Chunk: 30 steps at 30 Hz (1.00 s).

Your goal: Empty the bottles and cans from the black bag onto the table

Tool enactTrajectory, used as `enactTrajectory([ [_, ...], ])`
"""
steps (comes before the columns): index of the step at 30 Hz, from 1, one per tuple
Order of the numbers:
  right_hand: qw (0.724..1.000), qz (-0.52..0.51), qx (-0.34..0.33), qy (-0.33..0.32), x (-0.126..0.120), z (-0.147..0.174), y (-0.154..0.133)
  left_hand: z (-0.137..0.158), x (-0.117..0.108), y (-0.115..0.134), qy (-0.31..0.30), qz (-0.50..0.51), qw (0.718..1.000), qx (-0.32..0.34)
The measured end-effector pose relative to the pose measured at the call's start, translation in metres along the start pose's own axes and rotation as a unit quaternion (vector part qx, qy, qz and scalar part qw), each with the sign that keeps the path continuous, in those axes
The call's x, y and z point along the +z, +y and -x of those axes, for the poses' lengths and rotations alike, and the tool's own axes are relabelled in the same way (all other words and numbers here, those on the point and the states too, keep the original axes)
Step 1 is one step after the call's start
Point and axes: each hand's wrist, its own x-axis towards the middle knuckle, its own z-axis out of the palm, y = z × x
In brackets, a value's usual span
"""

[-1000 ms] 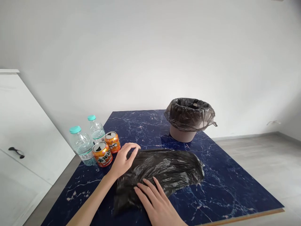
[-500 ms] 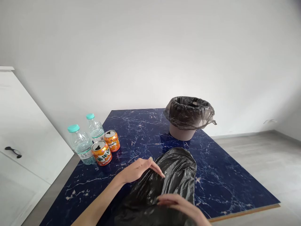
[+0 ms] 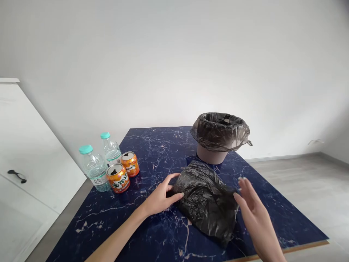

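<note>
A crumpled black plastic bag [image 3: 205, 200] lies bunched on the dark blue marbled table [image 3: 152, 149]. At its left edge is my left hand [image 3: 162, 196], the thumb on top of the plastic and the other fingers partly hidden behind the edge. My right hand [image 3: 255, 216] is at the bag's right side, fingers stretched out and apart. Its thumb tip meets or nearly meets the plastic; contact is hard to tell.
Beyond the bag stands a bin [image 3: 211, 155] lined with another black bag [image 3: 220, 133]. To the left are two orange soda cans [image 3: 118, 179] and two water bottles [image 3: 96, 174] with turquoise caps. A white cabinet [image 3: 29, 160] stands left of the table.
The bag has gone from a long shape reaching toward me to a shorter, bunched heap. My left hand has come to its left edge; my right hand has moved right and up.
</note>
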Motion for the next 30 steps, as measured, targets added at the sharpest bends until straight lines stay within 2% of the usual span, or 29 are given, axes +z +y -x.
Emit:
enactTrajectory([
  [2,0.982,0.113,-0.153,0.018,0.004,0.013,-0.025,-0.004,0.004,-0.002,0.03,-0.028,0.999,0.009],
  [4,0.939,0.196,-0.283,-0.024,0.016,0.024,-0.047,-0.008,0.005,-0.007,0.084,-0.086,0.992,0.024],
  [7,0.882,0.294,-0.342,-0.139,0.044,0.028,-0.059,-0.012,0.003,-0.019,0.175,-0.16,0.969,0.072],
  [10,0.851,0.346,-0.321,-0.23,0.068,0.02,-0.046,-0.011,0.0,-0.029,0.232,-0.178,0.951,0.105],
  [12,0.845,0.367,-0.285,-0.266,0.078,0.012,-0.032,-0.009,-0.001,-0.031,0.248,-0.185,0.945,0.106],
  [15,0.855,0.401,-0.215,-0.247,0.079,-0.002,-0.01,-0.005,-0.001,-0.031,0.245,-0.203,0.943,0.101],
  [18,0.867,0.432,-0.157,-0.193,0.062,-0.022,0.016,-0.002,0.0,-0.029,0.232,-0.222,0.941,0.106],
  [24,0.862,0.491,-0.034,-0.119,-0.003,-0.083,0.081,0.001,0.002,-0.026,0.212,-0.245,0.939,0.115],
  [27,0.867,0.49,-0.019,-0.091,-0.027,-0.105,0.106,0.001,0.003,-0.025,0.202,-0.251,0.94,0.114],
  [30,0.884,0.463,-0.028,-0.064,-0.037,-0.112,0.111,0.002,0.003,-0.024,0.191,-0.258,0.94,0.115],
])
